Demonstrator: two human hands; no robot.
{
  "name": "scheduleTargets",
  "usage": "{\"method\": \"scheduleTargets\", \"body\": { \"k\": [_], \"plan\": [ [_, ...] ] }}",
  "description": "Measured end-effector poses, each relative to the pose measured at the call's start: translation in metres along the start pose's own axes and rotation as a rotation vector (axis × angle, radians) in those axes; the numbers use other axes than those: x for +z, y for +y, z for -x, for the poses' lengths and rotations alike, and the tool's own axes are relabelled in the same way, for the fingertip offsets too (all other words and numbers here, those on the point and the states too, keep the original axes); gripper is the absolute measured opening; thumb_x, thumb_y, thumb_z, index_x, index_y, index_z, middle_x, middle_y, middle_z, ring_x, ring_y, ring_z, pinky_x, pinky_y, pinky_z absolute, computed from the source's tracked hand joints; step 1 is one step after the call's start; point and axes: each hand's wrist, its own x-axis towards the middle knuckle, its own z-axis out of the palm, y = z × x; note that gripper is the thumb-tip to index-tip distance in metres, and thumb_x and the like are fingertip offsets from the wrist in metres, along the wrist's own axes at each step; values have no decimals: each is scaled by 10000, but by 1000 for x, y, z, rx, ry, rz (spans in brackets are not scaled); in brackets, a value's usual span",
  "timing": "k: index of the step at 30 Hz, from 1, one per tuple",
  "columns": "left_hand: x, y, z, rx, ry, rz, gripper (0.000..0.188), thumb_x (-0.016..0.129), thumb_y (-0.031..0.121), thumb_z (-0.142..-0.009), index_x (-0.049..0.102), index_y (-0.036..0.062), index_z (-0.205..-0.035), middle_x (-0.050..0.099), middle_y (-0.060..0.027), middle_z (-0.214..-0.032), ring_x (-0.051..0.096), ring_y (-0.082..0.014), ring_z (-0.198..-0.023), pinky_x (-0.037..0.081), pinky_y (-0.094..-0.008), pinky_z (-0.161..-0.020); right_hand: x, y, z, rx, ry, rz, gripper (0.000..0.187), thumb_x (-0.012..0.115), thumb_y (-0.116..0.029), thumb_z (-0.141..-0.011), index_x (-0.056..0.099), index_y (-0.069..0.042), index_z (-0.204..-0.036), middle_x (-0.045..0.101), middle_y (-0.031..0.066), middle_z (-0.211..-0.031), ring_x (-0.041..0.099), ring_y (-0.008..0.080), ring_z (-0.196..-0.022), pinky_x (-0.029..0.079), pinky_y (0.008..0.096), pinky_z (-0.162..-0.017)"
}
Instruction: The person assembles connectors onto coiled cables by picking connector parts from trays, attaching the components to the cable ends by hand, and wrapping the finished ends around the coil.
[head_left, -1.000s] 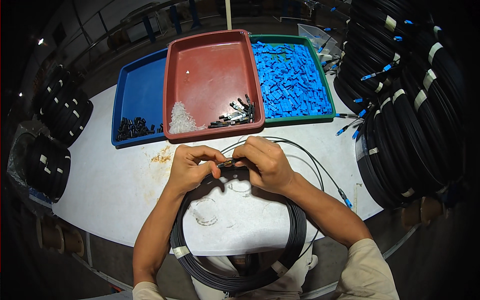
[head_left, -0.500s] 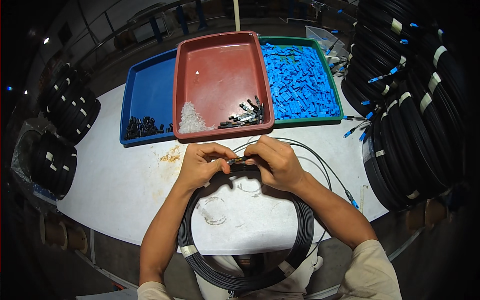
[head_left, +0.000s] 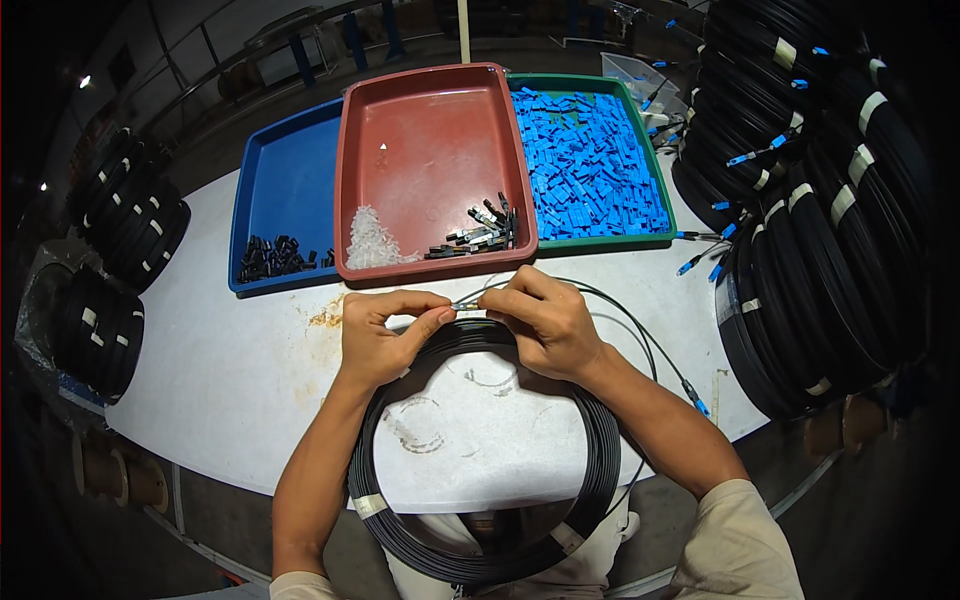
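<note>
My left hand [head_left: 385,332] pinches one end of a small dark cable connector [head_left: 466,307] between thumb and forefinger. The fingers of my right hand [head_left: 545,318] close round the connector's other end, hiding part of it. Below both hands, a coil of thin black cable [head_left: 603,450] with white tape bands lies partly on the table and hangs over its near edge. A loose cable runs from the coil round to the right of my right hand and ends in a blue-tipped connector [head_left: 695,398].
Ahead stand a blue tray [head_left: 290,190] with black parts, a red tray [head_left: 430,130] with clear sleeves and dark connector bodies, and a green tray [head_left: 655,150] full of blue housings [head_left: 590,170]. Black cable coils are stacked at right [head_left: 800,290] and left [head_left: 95,335] on the white table [head_left: 220,380].
My left thumb and forefinger have straightened and now pinch the connector by its end. More of it shows between my hands. The whole view has shifted slightly.
</note>
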Motion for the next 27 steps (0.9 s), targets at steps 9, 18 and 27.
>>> {"method": "scheduleTargets", "body": {
  "k": [9, 18, 27],
  "plan": [
    [3, 3, -1, 120, 9, -77, 85, 761, -29, -824, 771, -38, -908, 765, -124, -800, 718, -142, -666, 551, -230, -620, -2, -3, -4, 223, -31, -263, 117, 703, 2, -838, 720, -21, -952, 654, 110, -806, 658, 224, -694, 512, 324, -633],
    [-2, -1, 1, 148, -40, -114, 116, 754, -39, -820, 756, -34, -935, 772, -124, -869, 737, -155, -740, 560, -237, -661, 2, 2, -3, 254, -114, -351, 137, 681, -19, -854, 708, -31, -988, 665, 108, -853, 635, 269, -772, 493, 381, -704],
    [-3, -5, -17, 127, 108, -43, 241, 721, 74, -903, 708, -43, -1113, 754, -147, -1044, 739, -217, -950, 560, -312, -877, 6, 5, 2, 311, -239, -148, 105, 667, -93, -894, 675, -82, -998, 636, 113, -884, 652, 327, -865, 512, 431, -769]
  ]
}}
